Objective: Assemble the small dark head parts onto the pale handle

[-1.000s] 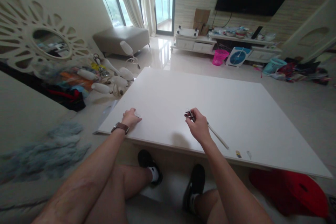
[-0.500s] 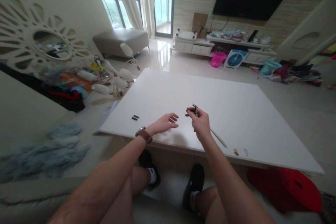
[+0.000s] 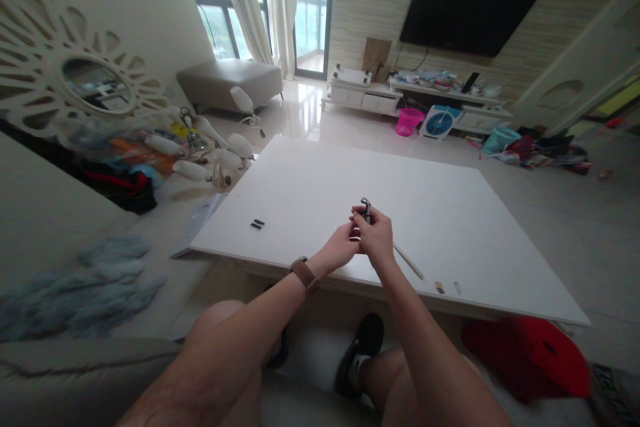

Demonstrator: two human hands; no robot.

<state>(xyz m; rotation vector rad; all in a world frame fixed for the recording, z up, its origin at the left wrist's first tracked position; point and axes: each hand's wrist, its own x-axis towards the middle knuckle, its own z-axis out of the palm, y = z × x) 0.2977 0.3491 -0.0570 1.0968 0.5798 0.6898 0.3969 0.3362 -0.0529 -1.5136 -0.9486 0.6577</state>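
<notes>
My right hand [image 3: 376, 233] grips a small black-and-silver metal tool [image 3: 367, 209] with a curved, hook-like top; its exact kind is unclear. Against it, from the left, rests my left hand [image 3: 341, 245], a brown-strapped watch [image 3: 304, 275] on its wrist. The left fingers are curled in at the tool's lower part, and their tips are partly hidden behind the right hand. Both hands are above the near part of a large white board [image 3: 320, 180]. A thin pale rod [image 3: 409, 261] lies just right of my right hand.
On the board are a clear packet with black strips [image 3: 257, 224], a small yellow-and-dark piece [image 3: 439, 287] and a small clear item [image 3: 457, 288]. A white lamp fixture [image 3: 227, 160] stands by the board's left edge. A red cap-like thing [image 3: 530, 357] is below at right.
My left hand has moved right, from open and apart to curled against my right hand. The right hand keeps its hold on the metal tool. The view has shifted slightly.
</notes>
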